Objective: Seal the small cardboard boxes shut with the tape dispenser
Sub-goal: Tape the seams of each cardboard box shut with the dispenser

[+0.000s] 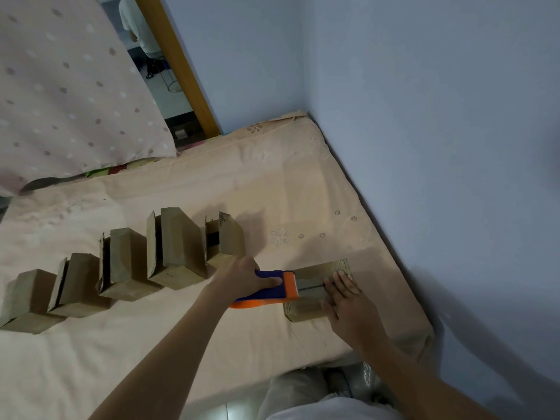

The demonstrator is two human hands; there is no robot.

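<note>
While the small box [318, 286] is pinned to the mattress [212, 344] by the right hand [348, 301], fingers laid flat over its near end, the tape dispenser [272, 287] is gripped in the left hand [242, 275]. The dispenser sits just left of the box, so the seam's long axis probably gets followed rightward. Five more boxes [127, 265] are lined up farther left, flaps open.

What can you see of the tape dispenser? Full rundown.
The tape dispenser is a handheld one that looks plastic: dark blue body, orange front edge and orange underside. It lies roughly level, its front pressed on the top of a small cardboard box on the bed. The left hand grips its body; its roll is hidden.
</note>
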